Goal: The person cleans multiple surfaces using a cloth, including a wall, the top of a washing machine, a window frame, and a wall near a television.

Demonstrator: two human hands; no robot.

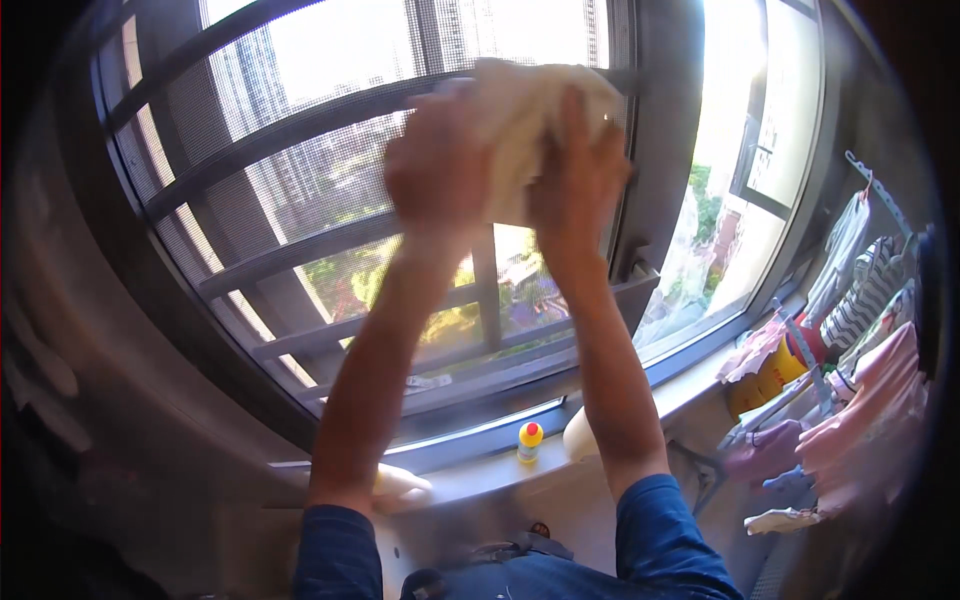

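Note:
A cream cloth [515, 125] is raised in front of the window, bunched between my two hands. My left hand [437, 165] is closed on its left side, the fingers smeared by motion. On the cloth's right side, my right hand [580, 180] grips with bent fingers, and the thumb is partly hidden. Behind both hands is the dark-framed window [330, 165] with a mesh screen and crossing bars. I cannot tell whether the cloth touches the mesh.
A window handle [645, 270] juts out right of my right forearm. Below, a yellow bottle with a red cap [530, 443] stands on the sill [480, 485]. A pale rounded object [578, 437] is beside it. Clothes [865, 400] hang from racks at the right.

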